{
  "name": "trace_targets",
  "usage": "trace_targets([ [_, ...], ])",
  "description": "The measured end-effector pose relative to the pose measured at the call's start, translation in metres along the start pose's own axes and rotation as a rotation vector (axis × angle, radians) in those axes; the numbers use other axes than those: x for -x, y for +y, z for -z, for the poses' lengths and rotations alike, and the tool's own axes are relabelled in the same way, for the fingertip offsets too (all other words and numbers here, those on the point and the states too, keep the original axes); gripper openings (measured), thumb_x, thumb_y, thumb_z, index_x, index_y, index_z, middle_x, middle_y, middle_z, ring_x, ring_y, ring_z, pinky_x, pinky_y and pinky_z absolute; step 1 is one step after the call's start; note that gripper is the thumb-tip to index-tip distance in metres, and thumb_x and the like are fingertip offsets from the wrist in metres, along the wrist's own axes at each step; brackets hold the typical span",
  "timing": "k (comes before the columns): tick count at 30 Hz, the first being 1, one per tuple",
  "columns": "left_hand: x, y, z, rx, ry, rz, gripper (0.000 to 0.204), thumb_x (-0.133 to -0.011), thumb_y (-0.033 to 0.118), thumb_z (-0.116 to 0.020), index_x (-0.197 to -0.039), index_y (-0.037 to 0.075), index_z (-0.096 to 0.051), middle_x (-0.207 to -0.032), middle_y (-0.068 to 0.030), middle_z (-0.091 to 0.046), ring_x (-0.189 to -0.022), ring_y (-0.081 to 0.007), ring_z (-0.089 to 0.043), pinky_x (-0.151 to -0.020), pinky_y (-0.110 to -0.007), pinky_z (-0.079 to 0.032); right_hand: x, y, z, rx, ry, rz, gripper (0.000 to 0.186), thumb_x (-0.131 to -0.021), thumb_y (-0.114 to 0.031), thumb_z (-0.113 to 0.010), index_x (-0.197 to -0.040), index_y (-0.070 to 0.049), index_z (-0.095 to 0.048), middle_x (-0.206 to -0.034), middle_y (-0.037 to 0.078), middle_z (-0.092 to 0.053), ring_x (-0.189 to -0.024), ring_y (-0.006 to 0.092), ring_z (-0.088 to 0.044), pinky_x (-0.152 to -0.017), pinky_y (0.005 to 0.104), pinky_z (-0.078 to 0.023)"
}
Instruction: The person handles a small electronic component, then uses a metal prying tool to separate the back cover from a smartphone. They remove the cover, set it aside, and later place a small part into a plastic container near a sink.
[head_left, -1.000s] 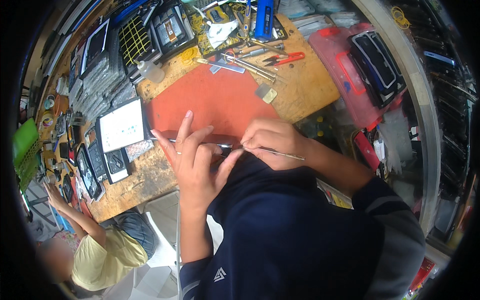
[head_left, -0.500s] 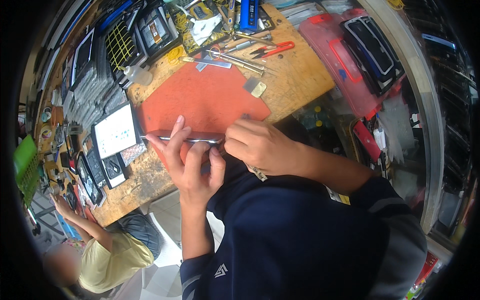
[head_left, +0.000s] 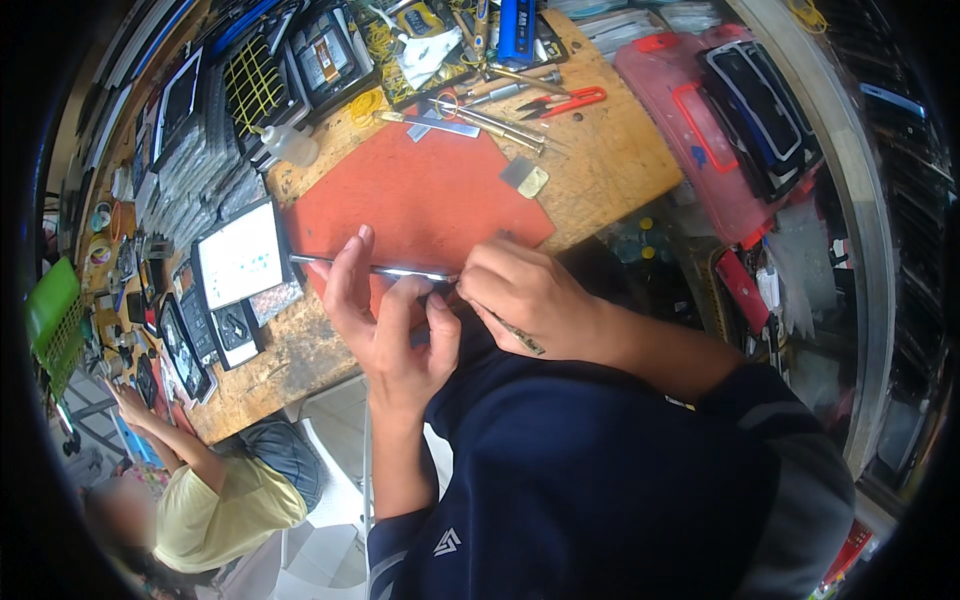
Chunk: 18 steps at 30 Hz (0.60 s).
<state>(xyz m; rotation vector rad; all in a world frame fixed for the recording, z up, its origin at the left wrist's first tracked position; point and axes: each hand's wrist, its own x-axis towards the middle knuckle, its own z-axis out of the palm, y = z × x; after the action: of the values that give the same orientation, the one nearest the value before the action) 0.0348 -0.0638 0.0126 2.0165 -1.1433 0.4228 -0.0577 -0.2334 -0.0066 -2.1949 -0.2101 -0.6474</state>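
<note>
Centre of the frame: slim dark slab with a shiny silver edge (head_left: pixel 420 274), seen nearly edge-on, held in front of the red-orange flat mat (head_left: pixel 415 205) on the brown wooden surface (head_left: pixel 285 368); whether it touches the mat cannot be told.
Slab's long axis: runs mostly left to right, its left end slightly higher in the frame.
Left hand (head_left: pixel 392 345): nearer to the slab, with the fingers pinching it from both sides; some fingertips rise past its upper edge, while the thumb and one finger sit under its right half.
Right hand (head_left: pixel 525 295): at the slab's right end, the fingers pressed together around a thin brass-coloured strip-like tool (head_left: pixel 521 336) that slants toward the lower right.
Slab from right fingers: directly left of them; touching or just beside, the overlap hides which.
White panel in a black frame (head_left: pixel 240 256): left of centre, with faint marks too small to read.
Blue upright boxy object (head_left: pixel 516 32): upper edge of the frame, pale print, not legible.
Dark navy garment (head_left: pixel 610 470): lower centre, bearing a white angular emblem (head_left: pixel 447 542) with no readable lettering.
</note>
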Motion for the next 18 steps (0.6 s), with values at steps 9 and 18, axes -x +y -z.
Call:
trace_targets([
  [9, 0.003, 0.000, -0.001, 0.073, 0.019, 0.040, 0.013, -0.086, 0.002, -0.068, -0.098, -0.001, -0.070, -0.152, -0.0260, -0.038, -0.144, -0.0488, -0.050, -0.121, -0.059, -0.038, 0.003, -0.003, 0.016, -0.130, -0.019, -0.042, 0.017, -0.081, 0.005, -0.073, -0.091, -0.001, -0.061, -0.089, 0.013, -0.058, -0.079, 0.0325, -0.063, -0.067, 0.0430, -0.050],
  [18, 0.017, 0.011, -0.010, -0.095, 0.080, 0.118, 0.020, -0.080, 0.009, -0.078, -0.099, 0.005, -0.076, -0.152, -0.0286, -0.040, -0.146, -0.0435, -0.043, -0.128, -0.067, -0.018, -0.012, -0.022, 0.051, -0.439, 0.169, -0.490, 0.008, -0.097, -0.005, -0.074, -0.094, 0.000, -0.067, -0.087, 0.007, -0.068, -0.078, 0.0128, -0.067, -0.069, 0.0295, -0.052],
])
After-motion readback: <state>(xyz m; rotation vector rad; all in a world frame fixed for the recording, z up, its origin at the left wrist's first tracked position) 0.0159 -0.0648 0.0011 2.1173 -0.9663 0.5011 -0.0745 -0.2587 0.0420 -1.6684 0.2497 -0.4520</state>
